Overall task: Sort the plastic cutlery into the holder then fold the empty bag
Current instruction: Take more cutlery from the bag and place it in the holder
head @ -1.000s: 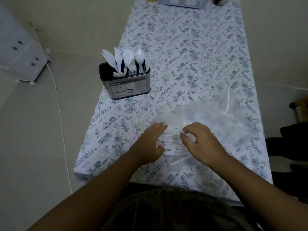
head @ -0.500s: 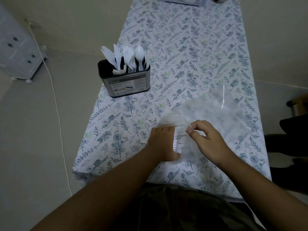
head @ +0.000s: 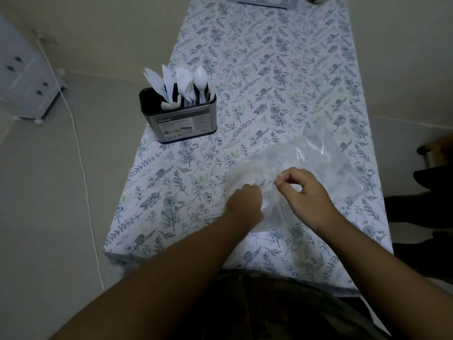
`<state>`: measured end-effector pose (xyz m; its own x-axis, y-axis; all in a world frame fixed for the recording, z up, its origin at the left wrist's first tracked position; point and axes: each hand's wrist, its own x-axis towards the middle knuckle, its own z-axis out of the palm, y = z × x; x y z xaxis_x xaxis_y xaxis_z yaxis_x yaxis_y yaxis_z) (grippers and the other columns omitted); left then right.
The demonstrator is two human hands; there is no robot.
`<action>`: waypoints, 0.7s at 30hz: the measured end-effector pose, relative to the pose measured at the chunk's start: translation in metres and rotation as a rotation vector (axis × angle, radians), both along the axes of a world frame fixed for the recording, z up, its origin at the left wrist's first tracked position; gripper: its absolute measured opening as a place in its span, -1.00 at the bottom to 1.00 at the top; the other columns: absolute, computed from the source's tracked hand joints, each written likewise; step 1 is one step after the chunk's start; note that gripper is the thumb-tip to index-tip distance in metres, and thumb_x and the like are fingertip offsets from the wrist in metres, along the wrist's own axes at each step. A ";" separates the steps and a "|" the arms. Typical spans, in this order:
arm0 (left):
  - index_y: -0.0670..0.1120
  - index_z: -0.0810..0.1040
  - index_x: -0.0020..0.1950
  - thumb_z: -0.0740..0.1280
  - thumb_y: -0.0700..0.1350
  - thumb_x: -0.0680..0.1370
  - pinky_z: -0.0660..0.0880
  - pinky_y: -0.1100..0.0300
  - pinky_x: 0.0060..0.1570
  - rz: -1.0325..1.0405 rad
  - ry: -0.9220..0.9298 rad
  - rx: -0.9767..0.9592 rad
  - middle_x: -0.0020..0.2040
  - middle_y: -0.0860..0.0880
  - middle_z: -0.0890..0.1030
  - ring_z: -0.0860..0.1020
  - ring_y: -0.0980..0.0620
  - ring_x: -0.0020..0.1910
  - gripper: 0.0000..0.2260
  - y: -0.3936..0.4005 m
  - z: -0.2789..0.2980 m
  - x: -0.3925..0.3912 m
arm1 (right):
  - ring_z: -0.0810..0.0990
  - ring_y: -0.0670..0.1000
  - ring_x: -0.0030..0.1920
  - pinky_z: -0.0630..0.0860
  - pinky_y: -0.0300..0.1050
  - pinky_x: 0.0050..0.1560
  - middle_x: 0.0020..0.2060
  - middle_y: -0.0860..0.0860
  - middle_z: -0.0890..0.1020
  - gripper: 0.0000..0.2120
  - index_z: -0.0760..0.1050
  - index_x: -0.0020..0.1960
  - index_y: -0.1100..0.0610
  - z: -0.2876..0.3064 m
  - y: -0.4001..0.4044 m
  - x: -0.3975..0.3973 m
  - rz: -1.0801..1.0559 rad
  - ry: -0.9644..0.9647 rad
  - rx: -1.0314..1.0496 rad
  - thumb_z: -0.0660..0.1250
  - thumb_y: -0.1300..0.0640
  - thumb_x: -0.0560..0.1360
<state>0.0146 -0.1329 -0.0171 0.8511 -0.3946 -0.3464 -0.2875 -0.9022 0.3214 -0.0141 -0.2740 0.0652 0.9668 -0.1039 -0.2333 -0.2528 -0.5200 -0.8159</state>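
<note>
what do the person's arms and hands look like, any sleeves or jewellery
Both forearms are bare to the bottom edge of the picture, with no sleeves in view. The left hand and right hand show no gloves, rings, watch or bracelet. A dark camouflage-patterned garment covers the body below.

Floral-clothed table [head: 282, 69]: holder [head: 180, 123], bag [head: 316, 153].

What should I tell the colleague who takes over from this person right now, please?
Left hand: fingers curled at the mouth of the clear bag; what its grip holds is hidden.
Right hand: pinches the bag's plastic.
Holder: upright at the table's left edge, with white cutlery standing in it.
Done: part of the cutlery sorted.
Left: check the bag for more pieces, then fold it.
</note>
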 end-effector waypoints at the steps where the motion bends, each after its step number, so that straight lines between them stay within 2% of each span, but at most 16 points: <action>1: -0.17 0.40 0.27 0.37 -0.08 0.56 0.54 0.07 0.07 -0.002 0.004 -0.012 0.15 -0.15 0.53 0.58 -0.13 0.12 -0.66 0.003 0.001 0.001 | 0.52 -0.23 0.09 0.37 -0.29 -0.03 0.00 -0.13 0.59 -0.88 0.59 -0.09 0.04 -0.001 -0.001 0.000 0.000 -0.014 -0.020 0.34 0.08 0.61; 4: -0.14 0.42 0.20 0.42 -0.03 0.54 0.53 0.11 -0.06 0.011 0.025 -0.029 0.04 -0.09 0.57 0.61 -0.09 0.02 -0.67 0.016 0.010 0.002 | 0.49 -0.25 0.13 0.37 -0.25 0.00 0.02 -0.16 0.58 -0.92 0.60 -0.07 0.00 -0.005 -0.006 0.003 0.014 -0.044 -0.061 0.35 0.11 0.58; 6: -0.11 0.41 0.13 0.41 -0.01 0.54 0.48 0.16 -0.17 0.031 0.022 -0.040 -0.07 -0.04 0.51 0.59 -0.06 -0.07 -0.71 0.030 0.016 0.001 | 0.48 -0.14 0.20 0.39 -0.17 0.13 0.07 -0.17 0.57 -0.93 0.59 -0.02 -0.04 -0.009 -0.009 0.005 0.015 -0.065 -0.101 0.36 0.11 0.57; 8: -0.08 0.41 0.07 0.39 -0.02 0.55 0.44 0.21 -0.26 0.077 0.014 -0.070 -0.12 0.01 0.49 0.56 0.00 -0.17 -0.77 0.048 0.019 -0.003 | 0.41 0.02 0.37 0.32 -0.10 0.31 0.23 -0.09 0.55 -0.81 0.56 0.15 -0.09 -0.012 -0.010 0.006 0.023 -0.059 -0.155 0.36 0.12 0.57; 9: -0.07 0.42 0.05 0.38 -0.03 0.54 0.46 0.20 -0.28 0.112 0.023 -0.085 -0.13 0.02 0.50 0.55 0.02 -0.20 -0.80 0.059 0.020 -0.005 | 0.33 0.07 0.45 0.25 -0.10 0.38 0.34 -0.04 0.50 -0.70 0.52 0.28 -0.10 -0.014 -0.011 0.006 0.042 -0.043 -0.179 0.35 0.13 0.58; 11: -0.05 0.45 0.05 0.37 -0.04 0.51 0.56 0.11 -0.24 0.170 0.055 -0.099 -0.12 0.01 0.53 0.56 0.03 -0.20 -0.81 0.083 0.020 -0.011 | 0.11 0.10 0.59 0.07 -0.04 0.49 0.56 0.02 0.28 -0.52 0.37 0.49 -0.11 -0.019 -0.011 0.007 0.090 0.030 -0.214 0.30 0.14 0.61; 14: -0.03 0.48 0.07 0.36 -0.06 0.47 0.56 0.08 -0.21 0.274 0.110 -0.144 -0.11 0.01 0.57 0.56 0.02 -0.18 -0.80 0.113 0.017 -0.023 | -0.11 0.09 0.64 -0.09 0.21 0.60 0.66 0.01 0.01 -0.45 0.12 0.62 -0.18 -0.037 -0.012 0.007 0.186 0.171 -0.298 0.18 -0.01 0.67; 16: -0.07 0.49 0.00 0.35 -0.12 0.45 0.51 0.12 -0.26 0.363 0.123 -0.213 -0.15 -0.01 0.57 0.55 -0.01 -0.20 -0.84 0.124 0.016 -0.030 | -0.15 0.13 0.65 -0.07 0.36 0.57 0.66 0.01 -0.04 -0.42 0.00 0.64 -0.18 -0.055 -0.012 0.005 0.253 0.279 -0.375 0.08 -0.17 0.67; 18: -0.11 0.48 -0.07 0.36 -0.17 0.44 0.41 0.20 -0.36 0.450 0.114 -0.278 -0.20 -0.03 0.56 0.54 -0.02 -0.24 -0.89 0.126 0.016 -0.034 | -0.12 0.15 0.65 -0.06 0.41 0.55 0.67 -0.02 -0.04 -0.38 -0.06 0.65 -0.15 -0.071 -0.012 -0.004 0.322 0.349 -0.442 0.01 -0.27 0.65; 20: -0.09 0.45 -0.11 0.36 -0.17 0.45 0.32 0.24 -0.40 0.513 0.103 -0.315 -0.24 -0.01 0.53 0.51 0.03 -0.30 -0.89 0.121 0.019 -0.032 | -0.08 0.11 0.64 -0.03 0.36 0.53 0.66 -0.06 0.01 -0.40 0.00 0.65 -0.17 -0.080 -0.014 -0.019 0.395 0.325 -0.549 -0.01 -0.29 0.65; 21: -0.07 0.44 -0.11 0.37 -0.15 0.45 0.33 0.24 -0.39 0.536 0.099 -0.326 -0.25 0.02 0.52 0.49 0.07 -0.30 -0.88 0.115 0.021 -0.028 | -0.01 0.08 0.63 0.00 0.29 0.52 0.64 -0.07 0.10 -0.44 0.10 0.62 -0.20 -0.081 -0.017 -0.027 0.423 0.275 -0.596 -0.02 -0.29 0.65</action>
